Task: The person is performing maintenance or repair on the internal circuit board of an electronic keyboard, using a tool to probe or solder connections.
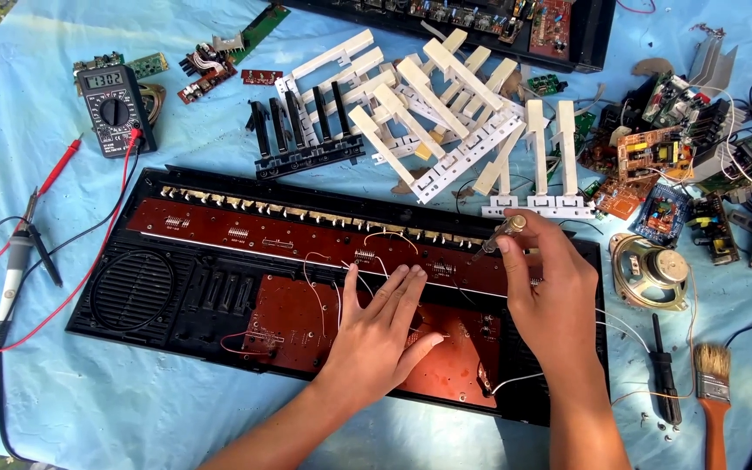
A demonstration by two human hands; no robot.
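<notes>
- Keyboard case (132, 287), black and opened up, lies flat on the blue sheet (89, 409), with brown circuit boards (289, 313) and thin white wires showing inside.
- Left hand (376, 335) rests palm down on the lower board, fingers spread flat, gripping nothing.
- Right hand (550, 287) is closed around a screwdriver (500, 236), whose tip points down at the upper board.
- Loose white and black keys (428, 113) are heaped just behind the case.
- Multimeter (115, 106) sits at the far left; a speaker (650, 271) and paintbrush (713, 392) lie to the right.
</notes>
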